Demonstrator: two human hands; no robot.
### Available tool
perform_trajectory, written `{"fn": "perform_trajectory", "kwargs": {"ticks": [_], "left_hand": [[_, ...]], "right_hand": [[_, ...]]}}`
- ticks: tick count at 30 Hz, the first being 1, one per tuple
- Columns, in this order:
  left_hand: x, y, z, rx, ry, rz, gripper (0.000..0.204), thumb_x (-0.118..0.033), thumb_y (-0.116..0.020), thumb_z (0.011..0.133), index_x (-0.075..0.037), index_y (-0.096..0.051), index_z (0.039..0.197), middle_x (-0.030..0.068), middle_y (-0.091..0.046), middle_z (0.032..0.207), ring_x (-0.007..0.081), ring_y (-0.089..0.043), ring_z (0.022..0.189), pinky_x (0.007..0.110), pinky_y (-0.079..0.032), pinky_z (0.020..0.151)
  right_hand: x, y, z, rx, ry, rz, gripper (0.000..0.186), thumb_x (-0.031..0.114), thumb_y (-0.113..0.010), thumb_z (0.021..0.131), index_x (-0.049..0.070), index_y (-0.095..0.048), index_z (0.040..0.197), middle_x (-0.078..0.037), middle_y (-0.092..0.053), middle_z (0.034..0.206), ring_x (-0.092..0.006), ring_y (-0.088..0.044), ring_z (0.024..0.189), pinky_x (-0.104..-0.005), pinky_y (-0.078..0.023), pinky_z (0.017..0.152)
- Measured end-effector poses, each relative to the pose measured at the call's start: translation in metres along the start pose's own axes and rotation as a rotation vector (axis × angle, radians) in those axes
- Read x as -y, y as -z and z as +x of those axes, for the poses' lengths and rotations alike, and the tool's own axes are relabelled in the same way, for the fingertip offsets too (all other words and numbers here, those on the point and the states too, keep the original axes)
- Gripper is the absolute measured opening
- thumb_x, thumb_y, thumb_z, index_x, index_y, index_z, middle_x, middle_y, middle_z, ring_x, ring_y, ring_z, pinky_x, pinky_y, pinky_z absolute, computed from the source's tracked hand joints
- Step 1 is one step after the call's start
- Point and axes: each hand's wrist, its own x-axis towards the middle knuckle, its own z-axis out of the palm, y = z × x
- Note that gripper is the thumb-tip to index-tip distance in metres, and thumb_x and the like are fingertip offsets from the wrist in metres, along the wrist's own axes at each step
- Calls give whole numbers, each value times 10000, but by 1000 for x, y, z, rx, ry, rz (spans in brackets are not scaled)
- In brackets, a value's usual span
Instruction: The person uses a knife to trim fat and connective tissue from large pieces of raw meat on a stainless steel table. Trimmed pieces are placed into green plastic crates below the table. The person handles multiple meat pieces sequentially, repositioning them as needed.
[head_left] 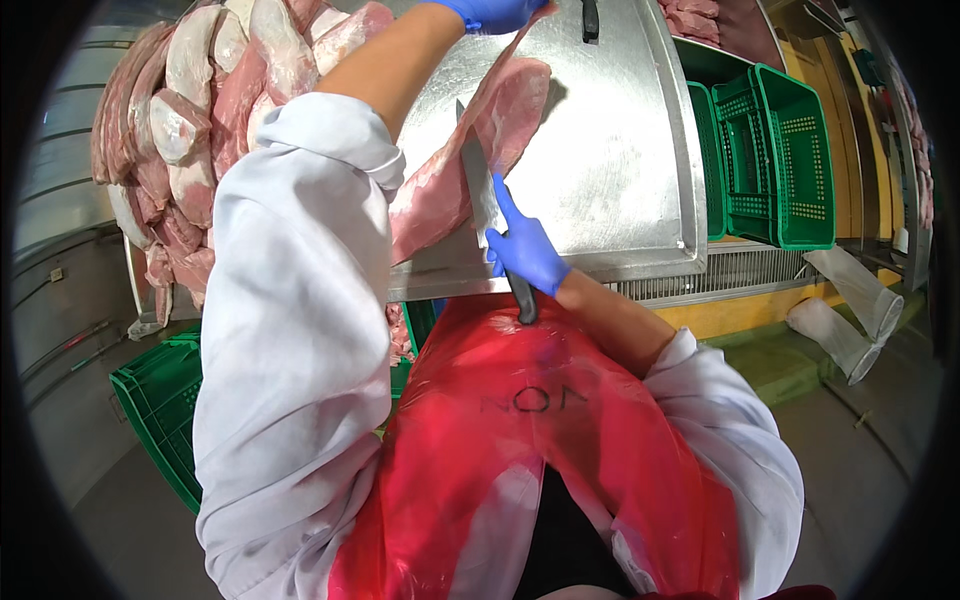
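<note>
A long pale pink piece of raw meat [432,208] lies across the near left part of the metal table [620,150]. At the far edge of the view my left hand [492,12], in a blue glove and partly cut off, grips a thin strip of the meat and pulls it up taut. My right hand [532,254], also gloved in blue, is closed round the black handle of a knife [480,190], its index finger stretched along the blade. That blade lies against the meat, between the raised strip and the thicker lobe.
A big pile of raw meat pieces [185,120] is heaped at the left. A second black-handled tool [590,20] lies at the table's far side. Green crates [790,155] stand at the right, another green crate [160,400] at the lower left. Clear plastic sheeting [850,310] hangs near the right.
</note>
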Motion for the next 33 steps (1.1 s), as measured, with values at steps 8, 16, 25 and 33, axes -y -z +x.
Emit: {"fn": "perform_trajectory", "kwargs": {"ticks": [8,16,25,33], "left_hand": [[-35,44,-5,-93,-110,30,181,-197,-634,918,-28,-658,855,245,-652,855,459,-641,845,532,-509,764],[-69,91,-24,-196,-88,-93,141,-154,-633,912,-24,-646,857,228,-644,832,435,-637,833,496,-507,755],[-89,146,-55,-373,-156,-89,63,-83,-643,891,-31,-623,862,196,-637,839,393,-656,816,475,-515,742],[-93,204,-93,-476,-165,-115,39,-58,-667,890,-41,-676,923,189,-694,855,345,-707,831,410,-549,759]], "right_hand": [[-8,-20,56,-188,60,-178,839,80,-487,990,217,-21,1674,-150,-657,716,-234,-653,572,-378,-585,617],[7,-44,49,-185,101,11,823,87,-476,982,223,-55,1677,-144,-647,739,-209,-639,559,-352,-580,566],[-9,-82,39,-130,68,-68,879,79,-511,959,189,-11,1673,-207,-685,786,-262,-685,607,-401,-598,627],[-40,-119,-14,-93,112,-196,879,5,-483,941,221,-57,1679,-134,-643,713,-183,-617,530,-338,-560,526]]}}
